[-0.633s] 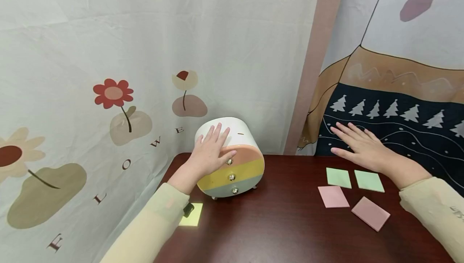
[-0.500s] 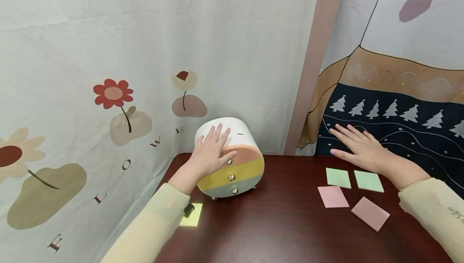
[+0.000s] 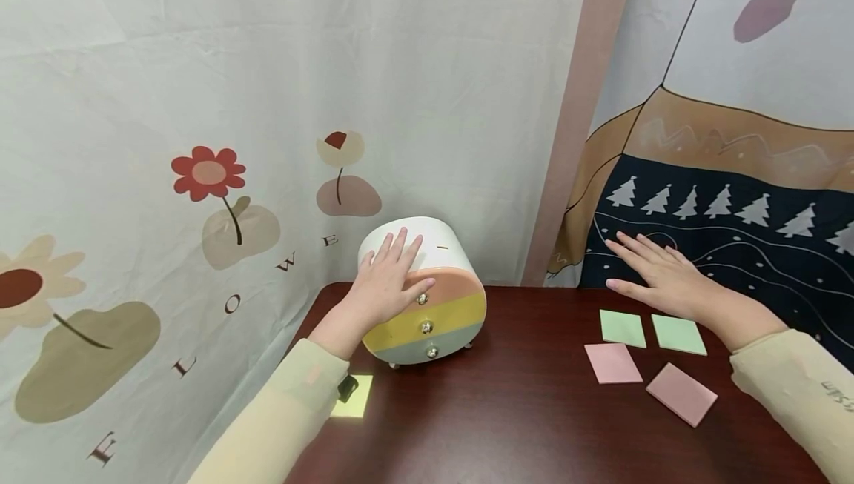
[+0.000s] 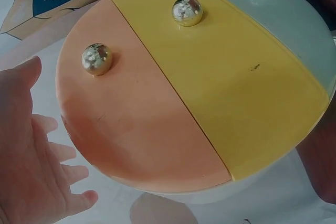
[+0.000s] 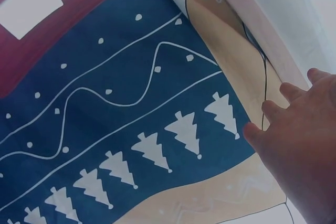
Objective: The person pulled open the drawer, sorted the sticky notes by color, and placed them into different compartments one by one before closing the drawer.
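Note:
A small oval drawer box (image 3: 443, 313) with a white top and peach, yellow and grey-green drawer fronts stands at the back of the table. Each front bears a round shiny knob (image 4: 187, 11). My left hand (image 3: 383, 287) is spread, palm down, in front of the box's upper left part in the head view; the left wrist view has its fingers beside the peach front, and contact cannot be made out. My right hand (image 3: 667, 280), fingers extended and holding nothing, hovers beyond two green sticky-note pads (image 3: 623, 328) on the right.
A pink pad (image 3: 613, 363) and a mauve pad (image 3: 682, 393) lie nearer on the dark red table (image 3: 507, 410). A yellow pad (image 3: 356, 397) sits partly behind the left sleeve. Printed cloth (image 3: 467, 98) hangs along the left and back of the table.
My right hand has drifted slightly down and to the left in the head view. The left hand, the drawer box and the pads keep their places.

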The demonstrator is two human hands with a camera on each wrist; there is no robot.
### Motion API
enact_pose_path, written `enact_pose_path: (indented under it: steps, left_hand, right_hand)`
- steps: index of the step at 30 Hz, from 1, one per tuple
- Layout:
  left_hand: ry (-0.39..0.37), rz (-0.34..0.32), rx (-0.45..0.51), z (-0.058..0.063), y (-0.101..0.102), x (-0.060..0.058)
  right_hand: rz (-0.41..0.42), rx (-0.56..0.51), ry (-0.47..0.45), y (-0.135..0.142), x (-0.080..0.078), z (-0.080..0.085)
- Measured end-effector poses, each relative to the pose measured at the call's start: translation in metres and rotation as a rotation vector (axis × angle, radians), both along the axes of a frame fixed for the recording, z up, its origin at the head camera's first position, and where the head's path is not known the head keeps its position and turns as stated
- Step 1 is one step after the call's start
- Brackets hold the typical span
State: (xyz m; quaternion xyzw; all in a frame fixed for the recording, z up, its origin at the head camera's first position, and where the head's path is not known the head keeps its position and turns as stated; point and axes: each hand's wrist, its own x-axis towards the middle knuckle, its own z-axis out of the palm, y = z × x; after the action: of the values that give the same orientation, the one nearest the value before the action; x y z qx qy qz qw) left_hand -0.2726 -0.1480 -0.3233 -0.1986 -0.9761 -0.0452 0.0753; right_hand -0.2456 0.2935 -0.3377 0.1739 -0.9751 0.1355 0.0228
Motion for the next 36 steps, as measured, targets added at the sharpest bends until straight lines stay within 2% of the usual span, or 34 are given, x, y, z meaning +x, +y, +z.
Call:
enact_pose_path:
  steps: [8, 16, 22, 29, 36]
  left_hand:
    - [0.006, -0.01, 0.05, -0.001, -0.001, 0.001]
    - [0.077, -0.041, 0.164, -0.005, -0.007, 0.002]
    - [0.132, -0.031, 0.219, -0.011, -0.014, 0.002]
    - [0.128, -0.002, 0.339, -0.016, -0.025, 0.005]
    - [0.112, 0.012, 0.467, -0.027, -0.037, 0.008]
  right_hand:
    - [0.033, -0.018, 0.043, -0.003, -0.001, -0.002]
    - [0.08, -0.054, 0.074, -0.012, 0.0, -0.009]
    - [0.084, -0.078, 0.073, -0.02, -0.002, -0.017]
    - [0.098, -0.112, 0.069, -0.03, -0.005, -0.025]
    - [0.101, -0.176, 0.031, -0.041, -0.009, -0.033]
